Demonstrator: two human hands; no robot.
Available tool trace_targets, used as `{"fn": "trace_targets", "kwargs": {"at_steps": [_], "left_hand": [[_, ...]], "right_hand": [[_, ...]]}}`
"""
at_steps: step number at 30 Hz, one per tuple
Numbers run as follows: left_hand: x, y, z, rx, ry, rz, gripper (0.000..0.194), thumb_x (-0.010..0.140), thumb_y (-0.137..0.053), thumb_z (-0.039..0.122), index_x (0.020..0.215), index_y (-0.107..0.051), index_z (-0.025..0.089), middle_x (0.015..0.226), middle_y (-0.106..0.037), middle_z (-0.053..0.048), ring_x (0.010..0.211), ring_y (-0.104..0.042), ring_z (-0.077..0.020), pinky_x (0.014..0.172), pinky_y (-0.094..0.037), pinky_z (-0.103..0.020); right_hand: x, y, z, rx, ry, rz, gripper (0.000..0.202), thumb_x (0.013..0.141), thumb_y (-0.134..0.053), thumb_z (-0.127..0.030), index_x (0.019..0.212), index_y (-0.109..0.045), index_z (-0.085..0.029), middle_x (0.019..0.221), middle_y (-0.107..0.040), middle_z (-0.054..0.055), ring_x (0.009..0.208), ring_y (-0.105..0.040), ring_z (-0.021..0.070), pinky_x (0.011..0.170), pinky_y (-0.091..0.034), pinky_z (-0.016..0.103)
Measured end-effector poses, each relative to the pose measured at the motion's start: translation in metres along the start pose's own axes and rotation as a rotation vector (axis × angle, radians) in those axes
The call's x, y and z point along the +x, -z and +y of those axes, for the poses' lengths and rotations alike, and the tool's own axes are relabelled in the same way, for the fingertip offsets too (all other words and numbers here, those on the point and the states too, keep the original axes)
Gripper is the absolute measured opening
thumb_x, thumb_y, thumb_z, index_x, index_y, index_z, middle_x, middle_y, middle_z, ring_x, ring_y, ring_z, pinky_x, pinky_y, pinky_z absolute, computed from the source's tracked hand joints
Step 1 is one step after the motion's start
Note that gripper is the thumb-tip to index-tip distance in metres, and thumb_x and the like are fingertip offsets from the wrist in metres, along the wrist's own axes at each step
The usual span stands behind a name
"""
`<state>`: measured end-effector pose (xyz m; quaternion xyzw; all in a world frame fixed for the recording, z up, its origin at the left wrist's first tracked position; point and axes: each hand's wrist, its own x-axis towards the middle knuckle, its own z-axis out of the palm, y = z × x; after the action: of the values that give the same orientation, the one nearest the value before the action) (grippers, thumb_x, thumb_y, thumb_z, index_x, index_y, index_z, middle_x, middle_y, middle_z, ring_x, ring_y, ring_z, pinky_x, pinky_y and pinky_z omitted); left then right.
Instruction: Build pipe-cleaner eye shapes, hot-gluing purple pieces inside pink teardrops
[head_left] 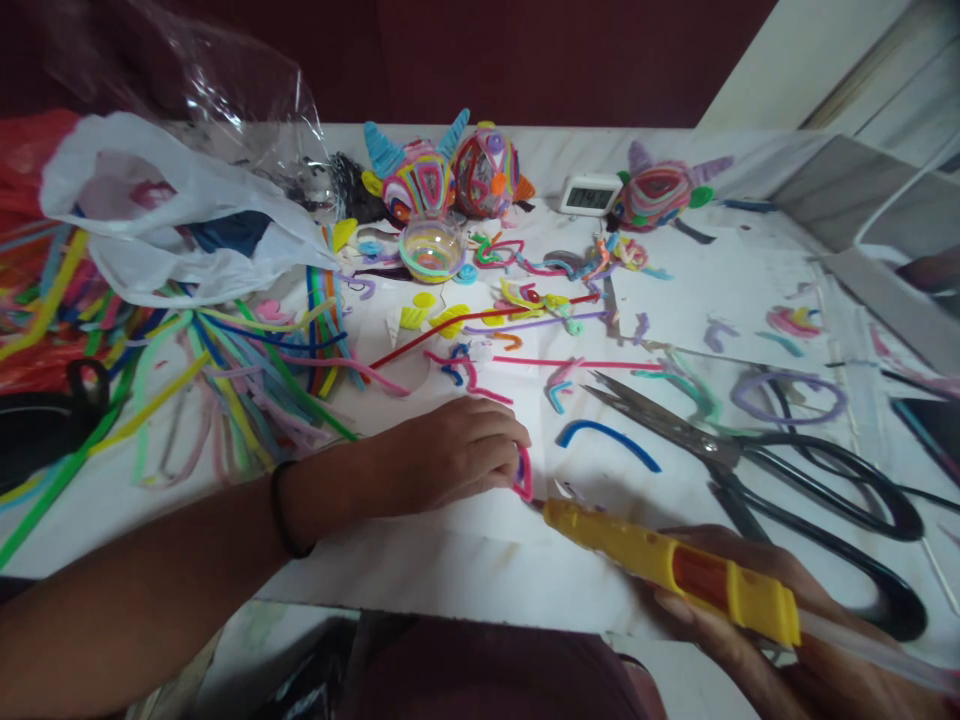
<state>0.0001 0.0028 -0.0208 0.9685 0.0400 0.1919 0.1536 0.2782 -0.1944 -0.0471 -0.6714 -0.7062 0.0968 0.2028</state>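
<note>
My left hand (457, 455) pinches a small bent pink and purple pipe cleaner piece (524, 474) low over the white work surface. In my right hand (757, 600) is a yellow hot glue gun (667, 565), its nozzle pointing left and close to that piece. A clear glue stick (862, 640) sticks out of the gun's back end. Just beyond the gun lie large black-handled scissors (712, 450), blades partly apart. Between the scissors and my left hand rests a short curved blue pipe cleaner (609, 440).
Decorated balls with pipe cleaner ears (416, 185) stand at the back, near a white digital timer (590, 195) and a clear plastic bowl (433, 250). Bundles of colourful pipe cleaners (225, 370) and a white plastic bag (180, 255) fill the left. Cut pieces lie scattered mid-table.
</note>
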Motion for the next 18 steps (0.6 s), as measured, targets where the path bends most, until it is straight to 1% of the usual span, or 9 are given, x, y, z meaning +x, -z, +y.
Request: {"fn": "trace_targets", "kwargs": {"at_steps": [1, 3, 6, 9, 12, 18], "left_hand": [[0.0, 0.0, 0.0, 0.002, 0.003, 0.002, 0.023, 0.099, -0.043, 0.021, 0.085, -0.06, 0.012, 0.108, -0.066, -0.012, 0.104, -0.058, -0.0231, 0.098, -0.046, -0.038], [0.0, 0.0, 0.001, 0.001, 0.006, 0.0, 0.023, 0.099, -0.043, 0.021, 0.085, -0.06, 0.013, 0.109, -0.067, -0.012, 0.105, -0.058, -0.0228, 0.098, -0.046, -0.038], [0.0, 0.001, 0.002, -0.01, 0.01, -0.001, 0.023, 0.099, -0.043, 0.02, 0.086, -0.06, 0.013, 0.109, -0.067, -0.012, 0.105, -0.058, -0.0224, 0.099, -0.046, -0.038], [0.0, 0.001, 0.002, -0.019, 0.011, -0.002, 0.023, 0.099, -0.043, 0.02, 0.086, -0.06, 0.013, 0.109, -0.067, -0.012, 0.105, -0.058, -0.0227, 0.099, -0.046, -0.038], [0.0, 0.0, 0.002, -0.02, 0.013, -0.001, 0.023, 0.099, -0.043, 0.021, 0.085, -0.06, 0.013, 0.108, -0.067, -0.012, 0.104, -0.058, -0.0223, 0.098, -0.046, -0.038], [0.0, 0.001, 0.001, -0.013, 0.019, -0.005, 0.023, 0.099, -0.043, 0.02, 0.085, -0.06, 0.013, 0.109, -0.067, -0.012, 0.104, -0.058, -0.023, 0.098, -0.046, -0.038]], "right_hand": [[-0.001, 0.0, 0.001, -0.025, 0.046, -0.039, 0.036, 0.084, -0.06, -0.054, 0.112, -0.064, -0.032, 0.103, -0.074, 0.001, 0.078, -0.075, 0.02, 0.066, -0.062, 0.021], [-0.003, 0.0, 0.003, -0.06, 0.12, -0.067, 0.038, 0.086, -0.059, -0.05, 0.119, -0.061, -0.031, 0.106, -0.074, 0.002, 0.078, -0.075, 0.0199, 0.065, -0.062, 0.02], [-0.002, 0.0, 0.006, -0.079, 0.139, -0.062, 0.041, 0.087, -0.058, -0.048, 0.125, -0.056, -0.03, 0.108, -0.073, 0.004, 0.075, -0.075, 0.0198, 0.061, -0.061, 0.019], [0.0, -0.001, 0.006, -0.088, 0.142, -0.065, 0.039, 0.089, -0.056, -0.047, 0.124, -0.056, -0.03, 0.105, -0.074, 0.004, 0.073, -0.075, 0.0205, 0.058, -0.061, 0.02], [0.002, 0.0, 0.003, -0.082, 0.171, -0.052, 0.04, 0.088, -0.057, -0.046, 0.126, -0.054, -0.031, 0.107, -0.074, 0.004, 0.07, -0.075, 0.0202, 0.054, -0.061, 0.02], [0.007, 0.004, -0.006, -0.055, 0.24, 0.001, 0.041, 0.088, -0.056, -0.045, 0.126, -0.052, -0.031, 0.107, -0.073, 0.005, 0.069, -0.074, 0.0189, 0.053, -0.061, 0.021]]}}
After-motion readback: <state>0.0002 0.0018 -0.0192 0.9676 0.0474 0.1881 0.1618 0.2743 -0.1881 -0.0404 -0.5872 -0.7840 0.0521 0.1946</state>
